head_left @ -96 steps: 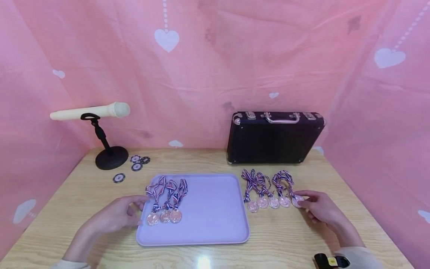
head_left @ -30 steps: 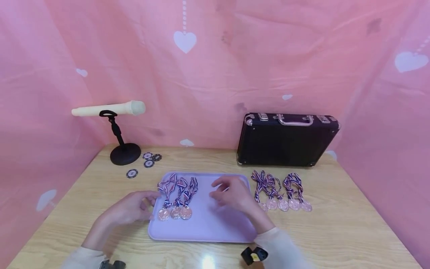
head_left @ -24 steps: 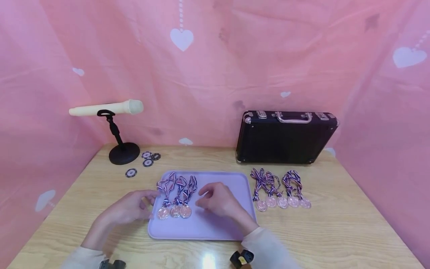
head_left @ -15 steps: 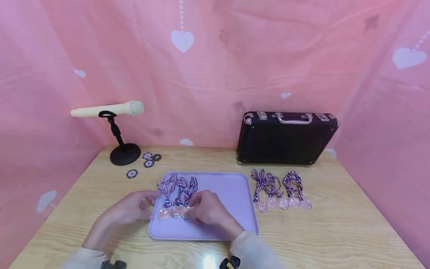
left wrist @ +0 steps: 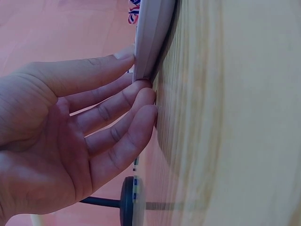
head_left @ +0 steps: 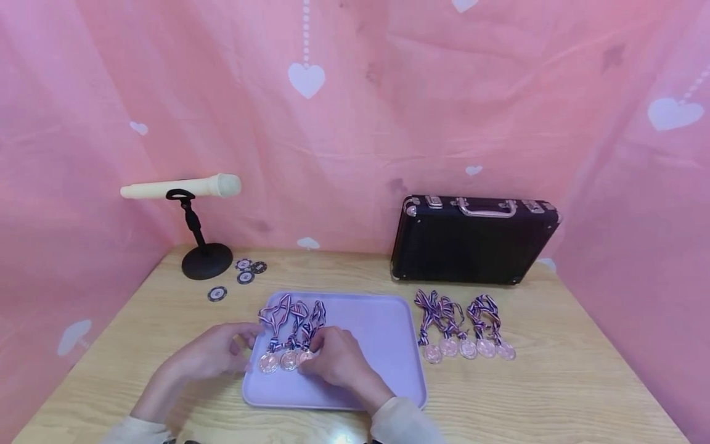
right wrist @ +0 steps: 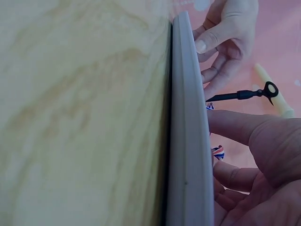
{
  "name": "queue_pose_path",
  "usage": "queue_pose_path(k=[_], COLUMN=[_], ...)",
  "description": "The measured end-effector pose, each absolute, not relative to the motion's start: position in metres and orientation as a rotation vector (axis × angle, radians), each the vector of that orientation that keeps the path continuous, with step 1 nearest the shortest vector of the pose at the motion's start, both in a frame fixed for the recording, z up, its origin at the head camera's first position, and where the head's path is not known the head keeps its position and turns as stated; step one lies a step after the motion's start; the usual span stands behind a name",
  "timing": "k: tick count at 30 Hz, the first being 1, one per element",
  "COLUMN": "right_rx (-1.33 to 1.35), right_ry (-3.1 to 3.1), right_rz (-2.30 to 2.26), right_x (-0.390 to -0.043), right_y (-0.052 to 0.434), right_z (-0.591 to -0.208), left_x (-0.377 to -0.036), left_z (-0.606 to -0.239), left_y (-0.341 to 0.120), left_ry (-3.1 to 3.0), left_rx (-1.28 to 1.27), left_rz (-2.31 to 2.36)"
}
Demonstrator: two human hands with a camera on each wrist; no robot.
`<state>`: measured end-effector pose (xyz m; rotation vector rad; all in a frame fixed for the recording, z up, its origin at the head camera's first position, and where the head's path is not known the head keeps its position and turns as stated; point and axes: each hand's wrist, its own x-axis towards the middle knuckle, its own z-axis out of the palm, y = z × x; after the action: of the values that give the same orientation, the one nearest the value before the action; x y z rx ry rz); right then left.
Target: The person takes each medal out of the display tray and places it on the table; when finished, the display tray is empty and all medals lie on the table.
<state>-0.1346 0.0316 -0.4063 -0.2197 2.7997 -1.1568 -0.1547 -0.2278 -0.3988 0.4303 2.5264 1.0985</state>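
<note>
Desk (head_left: 527,394) is topped, behind & right of the tray, by a black case (head_left: 471,250), prob. stiff, best lifted by its handle (head_left: 488,214). The lilac tray (head_left: 366,317) is judged light, rigid & smooth, so easily slid; hold is best taken at the raised rim, both short ends. Behind & left of the tray, a mic (head_left: 177,187) is carried on a black stand (head_left: 208,262). At the tray's left edge the L hand (head_left: 208,353) is placed w/ thumb & fingers spread, rim touched, no firm grip seen. Over the tray the R hand (head_left: 339,362) is bent down to the rightmost of three medals (head_left: 289,360), all laid in its left part; whether that one is pinched or just touched can't be told, fingertips being partly hidden. Five more medals (head_left: 468,349) are laid right of the tray. Discs are judged thin, hard, lightish, maybe slippery on the face, so best pinched by the edge. Ribbons (head_left: 278,317) look soft & limp, are bunched close & could snag, so should be lifted separately, near the knot. Four chips (head_left: 246,277) are scattered behind-left of the tray.
</note>
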Motion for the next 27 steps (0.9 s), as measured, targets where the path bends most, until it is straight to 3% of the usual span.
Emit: queue_pose_path(k=[27], right_rx=[-0.207], right_ry=[2.639], right_rz=[-1.286], right_x=[-0.139], right_y=[0.064], right_z=[-0.403], left_x=[-0.155], left_z=[-0.398], left_y=[-0.230], left_ry=[2.530], left_rx=[0.462], left_rz=[1.116])
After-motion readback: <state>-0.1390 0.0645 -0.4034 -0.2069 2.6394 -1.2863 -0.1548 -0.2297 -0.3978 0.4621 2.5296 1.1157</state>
